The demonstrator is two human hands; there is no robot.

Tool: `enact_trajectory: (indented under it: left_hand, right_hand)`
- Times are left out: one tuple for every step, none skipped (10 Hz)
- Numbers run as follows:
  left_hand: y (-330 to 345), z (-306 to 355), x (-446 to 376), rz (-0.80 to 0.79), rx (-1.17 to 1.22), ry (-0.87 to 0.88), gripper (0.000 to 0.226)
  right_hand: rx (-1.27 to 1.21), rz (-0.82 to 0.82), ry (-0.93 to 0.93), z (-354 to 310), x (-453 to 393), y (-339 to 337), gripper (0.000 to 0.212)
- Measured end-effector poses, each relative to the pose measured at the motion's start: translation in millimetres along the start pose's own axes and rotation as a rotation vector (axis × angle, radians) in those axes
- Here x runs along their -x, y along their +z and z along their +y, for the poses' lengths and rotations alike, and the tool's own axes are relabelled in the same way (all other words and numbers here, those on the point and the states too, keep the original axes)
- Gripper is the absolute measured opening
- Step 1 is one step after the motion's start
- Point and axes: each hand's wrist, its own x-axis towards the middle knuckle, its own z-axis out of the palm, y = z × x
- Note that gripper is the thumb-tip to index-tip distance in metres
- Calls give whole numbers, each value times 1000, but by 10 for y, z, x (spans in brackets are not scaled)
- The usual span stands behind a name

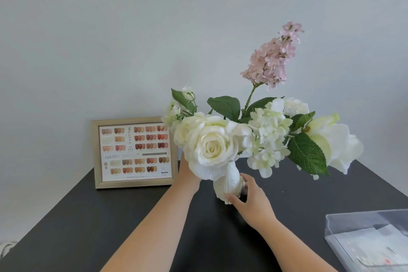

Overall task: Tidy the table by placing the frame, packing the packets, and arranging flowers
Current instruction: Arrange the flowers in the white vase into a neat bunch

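At desk's back-left, frame (pixel 134 152) stands against wall | my left hand (pixel 187 172) behind roses, fingers hidden, grip unclear | vase (pixel 227 183) of flowers (pixel 249 134) mid-desk (pixel 88 227) | right hand (pixel 249 199) fingers lightly curled on vase | clear box (pixel 353 223) with packets (pixel 375 249) far right

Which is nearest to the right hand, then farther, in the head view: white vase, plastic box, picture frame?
1. White vase: touching the right hand.
2. Plastic box: on the right, near edge.
3. Picture frame: far left, by the wall.

Plain pale wall (pixel 110 28) (dark table (pixel 88 227))
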Motion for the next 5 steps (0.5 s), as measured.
enact_trajectory:
  left_hand:
    - [67, 8, -62, -39, 104, -105, 40]
    - [158, 39, -144, -116, -17, -113, 35]
    - [235, 59, -287, -204, -100, -50, 35]
    - [268, 125, -327, -239, -62, -52, 25]
    - [270, 164, -435, -178, -50, -36, 16]
  right_hand:
    - [27, 8, 6, -4, -72, 8, 83]
    - [79, 18, 13, -5, -185, 18, 83]
    - [130, 20, 15, 0, -321, 36, 84]
    - [158, 21, 28, 18, -467, 56, 84]
    - [178, 16, 29, 40, -594, 83, 85]
